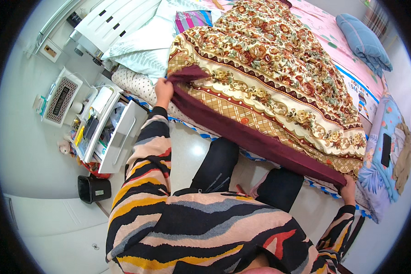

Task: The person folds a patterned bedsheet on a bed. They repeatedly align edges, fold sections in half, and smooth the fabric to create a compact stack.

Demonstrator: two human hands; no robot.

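Observation:
A floral bedspread [260,58] with a plaid and rose border lies spread over the bed in front of me. Its maroon edge band [233,130] is stretched between my two hands along the near side of the mattress. My left hand [164,91] grips the corner of the band near the pillows, where a flap of maroon cloth folds back over the border. At the far right, my right hand [348,191] holds the other end of the band. The fingers of both hands are partly hidden by the cloth.
White leaf-patterned pillows [137,51] lie by the headboard [116,20]. An open drawer [123,137] juts from the cluttered bedside cabinet at left, with a black bin [94,189] below. Folded blue bedding [363,41] and a black phone-like object [386,150] are at right.

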